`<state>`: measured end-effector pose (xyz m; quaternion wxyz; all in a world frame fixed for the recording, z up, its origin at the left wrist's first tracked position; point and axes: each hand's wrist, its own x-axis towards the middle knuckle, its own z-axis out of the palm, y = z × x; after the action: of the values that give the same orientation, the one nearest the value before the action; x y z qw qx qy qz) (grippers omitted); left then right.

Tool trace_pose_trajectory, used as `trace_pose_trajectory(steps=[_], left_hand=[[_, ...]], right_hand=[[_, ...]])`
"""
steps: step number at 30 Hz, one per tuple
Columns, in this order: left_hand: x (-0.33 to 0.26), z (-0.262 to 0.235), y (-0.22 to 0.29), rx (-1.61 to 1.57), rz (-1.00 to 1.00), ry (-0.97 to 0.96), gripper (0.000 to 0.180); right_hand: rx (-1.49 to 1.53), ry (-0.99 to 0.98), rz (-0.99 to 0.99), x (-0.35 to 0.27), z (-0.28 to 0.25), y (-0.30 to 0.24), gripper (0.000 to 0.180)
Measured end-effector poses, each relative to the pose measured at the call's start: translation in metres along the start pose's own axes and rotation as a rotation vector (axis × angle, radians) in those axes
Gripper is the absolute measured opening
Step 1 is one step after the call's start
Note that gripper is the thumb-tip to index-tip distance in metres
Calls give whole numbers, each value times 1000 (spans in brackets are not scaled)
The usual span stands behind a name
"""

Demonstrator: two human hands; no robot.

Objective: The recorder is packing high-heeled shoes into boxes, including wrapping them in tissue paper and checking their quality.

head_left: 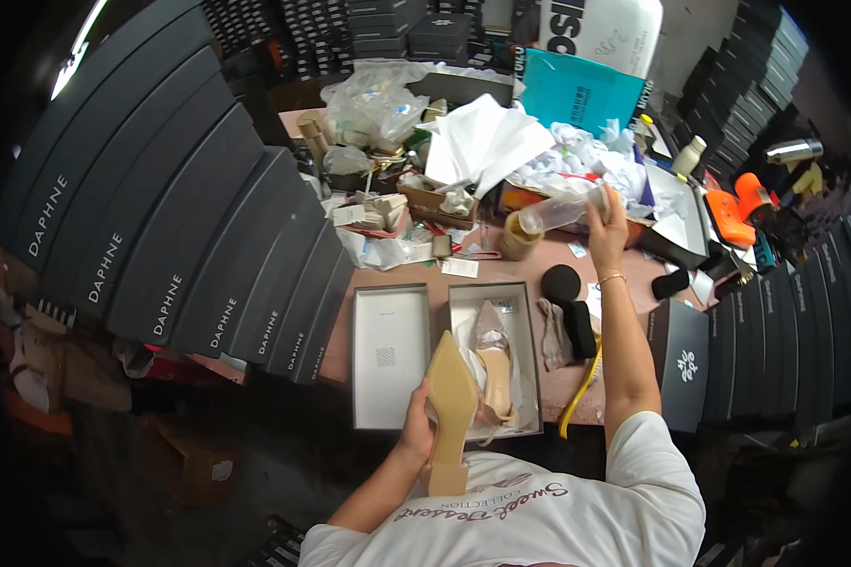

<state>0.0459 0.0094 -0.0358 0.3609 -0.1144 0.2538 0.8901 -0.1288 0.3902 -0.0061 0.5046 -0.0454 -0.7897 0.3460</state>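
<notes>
My left hand [418,427] is closed around a beige pointed shoe [454,387], held with its pale tan sole turned up. The shoe is in front of my body, partly over an open grey shoe box [536,369]. Inside that box, on white tissue, lies a matching shoe [494,373] with a strap. The box's lid [389,350] rests just left of it, white inside facing up. Farther out, my right hand [608,227] grips a translucent plastic bottle [553,214], tilted to the left. The bottle's far end is beside a tan jar [518,238]; whether they touch I cannot tell.
Dark shoe boxes [175,217] are stacked high at left, with more [761,345] at right. A round black lid [561,283], a black pad [578,329] and a yellow strap [580,402] lie near my right arm. Crumpled paper [586,156] and an orange tape dispenser [726,219] are farther back.
</notes>
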Motion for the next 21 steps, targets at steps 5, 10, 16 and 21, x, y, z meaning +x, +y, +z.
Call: trace_pose_trajectory(steps=[5, 10, 16, 21], left_hand=[[4, 3, -15, 35, -25, -16, 65], [-9, 8, -16, 39, 10, 20, 64], [-13, 1, -16, 17, 19, -33, 66], [-8, 12, -1, -55, -14, -28, 67]], right_hand=[[1042, 670, 916, -80, -60, 109, 18], [1396, 938, 1186, -119, -33, 87, 31], [1522, 951, 1267, -120, -11, 61, 32], [1605, 898, 1283, -126, 2, 52, 30]])
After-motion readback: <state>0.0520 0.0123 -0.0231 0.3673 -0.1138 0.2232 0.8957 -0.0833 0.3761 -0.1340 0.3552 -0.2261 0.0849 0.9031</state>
